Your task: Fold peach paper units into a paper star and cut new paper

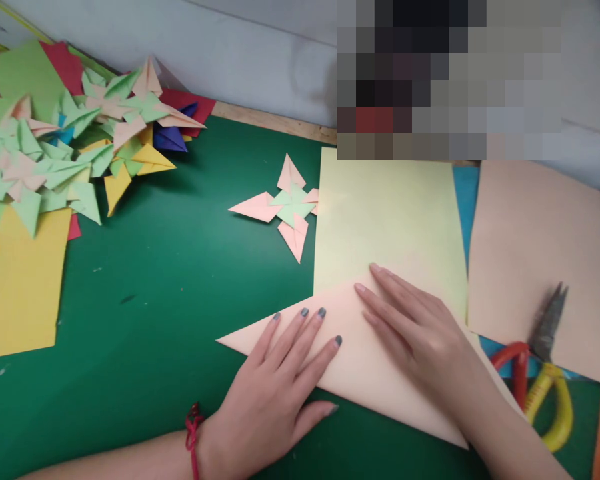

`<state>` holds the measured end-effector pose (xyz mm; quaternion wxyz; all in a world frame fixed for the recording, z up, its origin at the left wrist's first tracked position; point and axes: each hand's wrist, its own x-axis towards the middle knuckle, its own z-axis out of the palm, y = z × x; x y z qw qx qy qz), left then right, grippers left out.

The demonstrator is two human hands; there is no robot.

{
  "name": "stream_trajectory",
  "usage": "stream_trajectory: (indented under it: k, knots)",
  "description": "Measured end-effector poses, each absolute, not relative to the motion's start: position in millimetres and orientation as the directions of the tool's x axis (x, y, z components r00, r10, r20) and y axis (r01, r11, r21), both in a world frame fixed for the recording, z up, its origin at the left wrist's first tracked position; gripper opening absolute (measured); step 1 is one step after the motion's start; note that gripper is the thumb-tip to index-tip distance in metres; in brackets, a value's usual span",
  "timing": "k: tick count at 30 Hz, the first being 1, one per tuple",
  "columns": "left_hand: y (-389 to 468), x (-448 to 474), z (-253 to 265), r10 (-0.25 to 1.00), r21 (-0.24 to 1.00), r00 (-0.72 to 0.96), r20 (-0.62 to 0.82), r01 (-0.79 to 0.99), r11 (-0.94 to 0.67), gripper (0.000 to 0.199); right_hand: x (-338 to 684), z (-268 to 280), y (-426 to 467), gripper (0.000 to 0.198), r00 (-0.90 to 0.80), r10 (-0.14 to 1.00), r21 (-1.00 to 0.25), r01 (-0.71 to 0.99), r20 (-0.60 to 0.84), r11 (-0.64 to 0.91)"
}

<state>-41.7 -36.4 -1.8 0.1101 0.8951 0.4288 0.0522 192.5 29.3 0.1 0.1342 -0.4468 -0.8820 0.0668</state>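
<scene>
A sheet of pale peach paper [375, 373], folded to a pointed shape, lies before me on the green table [145, 400]. Flat on its left part rests my left hand [285, 380], fingers spread. My right hand [415, 333] lies on the upper right of the same paper with its fingers stretched out, and its forearm covers part of the right side. Beneath the peach paper's upper edge is a pale yellow sheet [385, 213]. A pink and green paper star [293, 205] sits just left of that sheet, its right tip covered.
Scissors [545, 360] with red and yellow handles lie at the right, partly over a tan sheet [540, 267] and blue paper [466, 227]. Many folded paper stars [40, 160] are heaped at upper left, above a yellow strip [27, 287]. A white wall [260, 60] runs behind.
</scene>
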Motion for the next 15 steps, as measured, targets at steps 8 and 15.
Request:
stream_trajectory:
  k: [8, 15]
  knots:
    - [-36.7, -40.9, -1.2, 0.782, 0.248, 0.623, 0.007, 0.756, -0.605, 0.058, 192.8, 1.3, 29.0, 0.038, -0.571, 0.803, -0.228, 0.770, 0.173, 0.597]
    - [-36.9, -41.2, -1.8, 0.783, 0.242, 0.622, -0.002, 0.760, -0.603, 0.059, 191.9, 2.8, 29.6, 0.039, -0.572, 0.802, -0.218, 0.772, 0.170, 0.597]
